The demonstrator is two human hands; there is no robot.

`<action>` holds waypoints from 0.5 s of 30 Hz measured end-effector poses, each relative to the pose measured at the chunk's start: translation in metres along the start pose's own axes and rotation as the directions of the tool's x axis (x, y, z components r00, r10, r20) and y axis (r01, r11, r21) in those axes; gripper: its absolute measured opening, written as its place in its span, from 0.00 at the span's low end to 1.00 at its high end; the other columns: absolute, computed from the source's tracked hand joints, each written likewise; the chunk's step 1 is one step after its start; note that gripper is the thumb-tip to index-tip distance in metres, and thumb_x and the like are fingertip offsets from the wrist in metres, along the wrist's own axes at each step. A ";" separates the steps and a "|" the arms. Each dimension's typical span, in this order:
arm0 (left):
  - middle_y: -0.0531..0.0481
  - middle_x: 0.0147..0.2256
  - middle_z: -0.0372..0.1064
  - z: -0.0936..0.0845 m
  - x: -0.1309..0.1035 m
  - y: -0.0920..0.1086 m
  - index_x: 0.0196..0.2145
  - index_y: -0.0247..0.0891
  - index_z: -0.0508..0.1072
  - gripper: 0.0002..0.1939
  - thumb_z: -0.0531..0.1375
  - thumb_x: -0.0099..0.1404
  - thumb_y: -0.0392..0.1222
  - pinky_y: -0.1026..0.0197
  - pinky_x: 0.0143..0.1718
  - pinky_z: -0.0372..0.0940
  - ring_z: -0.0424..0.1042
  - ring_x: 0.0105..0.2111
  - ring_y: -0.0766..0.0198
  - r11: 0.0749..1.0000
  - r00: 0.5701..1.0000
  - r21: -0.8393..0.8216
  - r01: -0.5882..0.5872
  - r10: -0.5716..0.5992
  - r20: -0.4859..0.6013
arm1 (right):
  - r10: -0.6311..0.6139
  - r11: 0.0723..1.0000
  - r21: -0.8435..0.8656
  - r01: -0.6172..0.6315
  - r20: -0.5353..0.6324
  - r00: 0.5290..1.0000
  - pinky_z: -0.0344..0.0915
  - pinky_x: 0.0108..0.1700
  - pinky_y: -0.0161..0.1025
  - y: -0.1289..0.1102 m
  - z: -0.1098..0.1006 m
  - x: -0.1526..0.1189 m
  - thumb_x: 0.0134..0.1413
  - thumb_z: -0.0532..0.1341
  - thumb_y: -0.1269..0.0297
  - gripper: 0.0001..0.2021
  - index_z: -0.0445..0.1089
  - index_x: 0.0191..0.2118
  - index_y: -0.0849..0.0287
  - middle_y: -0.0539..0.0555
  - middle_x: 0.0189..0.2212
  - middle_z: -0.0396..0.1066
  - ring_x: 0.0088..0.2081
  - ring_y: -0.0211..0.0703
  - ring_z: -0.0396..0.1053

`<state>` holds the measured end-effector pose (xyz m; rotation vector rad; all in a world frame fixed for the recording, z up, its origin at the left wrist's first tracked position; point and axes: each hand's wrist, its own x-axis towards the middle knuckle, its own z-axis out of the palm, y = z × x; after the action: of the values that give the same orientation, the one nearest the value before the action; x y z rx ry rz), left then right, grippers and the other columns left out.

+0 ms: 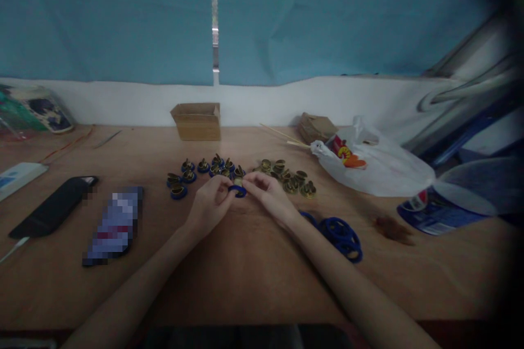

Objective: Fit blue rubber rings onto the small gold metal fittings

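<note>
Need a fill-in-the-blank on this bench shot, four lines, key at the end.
1. The left hand and right hand hold a ring coloured ____.
2. The open box at the back is made of ____.
3. Gold-coloured pieces with blue bases lie to the ____ of those without.
4. The white plastic bag lies on the ____ side of the table.

Missing words: blue; cardboard; left; right.

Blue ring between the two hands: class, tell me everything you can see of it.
The blue ring is small, dark blue and rounded, perhaps plastic. It is held, slightly tilted, between the fingertips of the left hand and the right hand, over the wooden table. The fingers cover parts of its edge. A gold-toned piece shows just beyond it; blur hides whether they join.
</note>
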<state>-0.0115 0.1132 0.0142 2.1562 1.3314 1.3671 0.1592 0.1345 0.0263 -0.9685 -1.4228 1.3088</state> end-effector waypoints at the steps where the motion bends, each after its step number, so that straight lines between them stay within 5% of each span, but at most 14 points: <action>1: 0.49 0.35 0.71 0.000 0.000 0.000 0.36 0.39 0.68 0.04 0.59 0.62 0.35 0.61 0.38 0.66 0.72 0.35 0.63 1.000 1.000 0.000 -0.007 0.007 -0.001 | -0.003 0.999 -0.041 0.004 0.016 1.000 0.62 0.38 0.38 0.000 0.000 0.000 0.50 0.64 0.56 0.10 0.69 0.30 0.57 0.48 0.27 0.68 0.30 0.37 0.65; 5: 0.50 0.34 0.70 0.001 0.000 0.000 0.36 0.38 0.69 0.04 0.60 0.61 0.35 0.62 0.35 0.66 0.70 0.31 0.65 0.999 0.999 -0.009 0.031 -0.031 -0.031 | -0.053 0.991 -0.124 0.049 -0.035 0.998 0.62 0.36 0.38 0.001 0.002 0.000 0.50 0.63 0.54 0.12 0.67 0.28 0.58 0.48 0.26 0.67 0.29 0.38 0.65; 10: 0.53 0.28 0.68 0.008 0.000 -0.004 0.34 0.38 0.69 0.08 0.63 0.58 0.42 0.66 0.26 0.62 0.67 0.26 0.68 0.943 0.962 -0.194 0.270 -0.274 0.011 | -0.126 0.984 -0.155 0.083 -0.285 0.950 0.64 0.34 0.38 0.008 -0.004 0.006 0.52 0.61 0.53 0.12 0.65 0.30 0.58 0.51 0.27 0.68 0.29 0.40 0.65; 12: 0.55 0.25 0.66 0.009 0.000 -0.004 0.37 0.38 0.67 0.14 0.64 0.56 0.45 0.67 0.22 0.59 0.65 0.21 0.70 0.840 0.898 -0.318 0.440 -0.422 0.127 | -0.171 0.976 -0.190 0.108 -0.355 0.919 0.65 0.33 0.39 0.009 -0.007 0.007 0.54 0.60 0.55 0.11 0.65 0.31 0.58 0.51 0.28 0.68 0.29 0.40 0.66; 15: 0.57 0.24 0.64 0.007 0.002 0.000 0.42 0.39 0.64 0.20 0.64 0.57 0.49 0.71 0.14 0.51 0.60 0.14 0.74 0.565 0.718 -0.444 0.695 -0.582 0.382 | -0.348 0.900 -0.391 0.194 -0.375 0.859 0.66 0.36 0.41 0.004 -0.008 0.005 0.57 0.58 0.59 0.08 0.65 0.32 0.57 0.53 0.30 0.67 0.32 0.42 0.67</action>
<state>-0.0052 0.1163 0.0111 1.1697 1.2385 1.0163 0.1658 0.1413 0.0223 -1.1489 -1.3865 0.5862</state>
